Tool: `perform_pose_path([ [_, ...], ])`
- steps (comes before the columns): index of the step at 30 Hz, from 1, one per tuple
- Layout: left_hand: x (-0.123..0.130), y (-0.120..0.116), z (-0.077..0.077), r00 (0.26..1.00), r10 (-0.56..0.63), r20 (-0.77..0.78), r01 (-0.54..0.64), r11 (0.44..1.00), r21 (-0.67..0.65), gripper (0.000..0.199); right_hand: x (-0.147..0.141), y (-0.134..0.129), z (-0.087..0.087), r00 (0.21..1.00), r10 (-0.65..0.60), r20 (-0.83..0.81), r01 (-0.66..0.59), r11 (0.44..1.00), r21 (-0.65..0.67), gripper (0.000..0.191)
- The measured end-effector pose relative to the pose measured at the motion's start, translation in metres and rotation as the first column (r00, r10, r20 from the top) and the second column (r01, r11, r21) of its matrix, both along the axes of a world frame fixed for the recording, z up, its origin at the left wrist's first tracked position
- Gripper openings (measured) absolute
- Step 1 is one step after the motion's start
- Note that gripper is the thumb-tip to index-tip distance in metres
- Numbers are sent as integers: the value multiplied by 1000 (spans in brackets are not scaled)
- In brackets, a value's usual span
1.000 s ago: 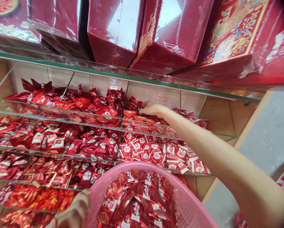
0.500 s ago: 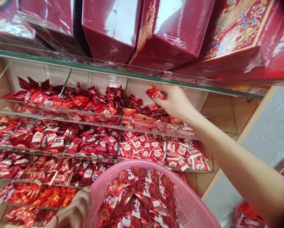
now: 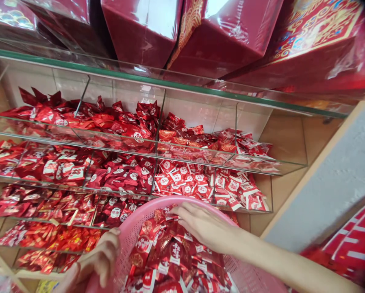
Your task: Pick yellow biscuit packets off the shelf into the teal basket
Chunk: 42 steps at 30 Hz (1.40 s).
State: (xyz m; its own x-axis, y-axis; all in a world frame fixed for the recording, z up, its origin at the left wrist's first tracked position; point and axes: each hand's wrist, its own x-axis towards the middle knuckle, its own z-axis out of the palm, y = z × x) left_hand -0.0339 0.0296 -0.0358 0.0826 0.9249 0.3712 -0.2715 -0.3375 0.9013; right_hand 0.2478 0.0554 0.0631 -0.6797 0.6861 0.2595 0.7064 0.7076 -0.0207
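Note:
A pink plastic basket point(image 3: 252, 273) full of small red wrapped packets point(image 3: 174, 252) is close in front of me, below the shelves. My left hand point(image 3: 94, 260) is closed on the basket's left rim, the thumb toward me. Over the far part of the basket, my right hand point(image 3: 200, 226) reaches in from the right. Its fingers are bent together against the packets near the far rim. The fingertips are partly hidden among the wrappers, so what they grip cannot be made out.
Tiered glass compartments hold red packets point(image 3: 133, 130) in several rows behind the basket. Above, a green-edged glass shelf point(image 3: 200, 87) bears large maroon boxes point(image 3: 228, 44) in clear wrap. A wooden side panel point(image 3: 316, 162) and a grey wall point(image 3: 331, 179) stand to the right.
My right hand has come down from the upper right compartment, where it held a red packet, into the basket. My left hand stays at the rim. The view has shifted slightly.

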Motion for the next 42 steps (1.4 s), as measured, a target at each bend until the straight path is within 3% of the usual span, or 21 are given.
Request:
perform_pose_path([
  [5,14,-9,2,989,101,106,-101,995,-8,58,-8,-8,-3,1000,0,24,2,996,-94,38],
  [15,6,-5,0,998,57,41,-60,995,81,56,-8,-13,-8,998,-34,54,37,998,-52,42],
  [22,17,-10,4,980,135,146,-131,991,-31,56,-20,-13,-10,998,6,70,-4,1000,-30,42],
  [26,8,-6,1,995,72,73,-74,997,21,56,-25,-11,-15,995,18,98,-18,1000,-7,45],
  [31,-14,7,-5,983,-88,-163,106,989,107,60,-23,-9,-18,994,-5,107,6,1000,-3,50],
  [37,-21,21,-14,981,-92,-173,126,972,199,62,-20,-11,-5,998,-5,67,12,994,-106,56],
  [42,-24,26,-24,994,-88,-67,88,996,-3,55,-21,-14,34,1000,14,7,-13,998,-54,51],
])
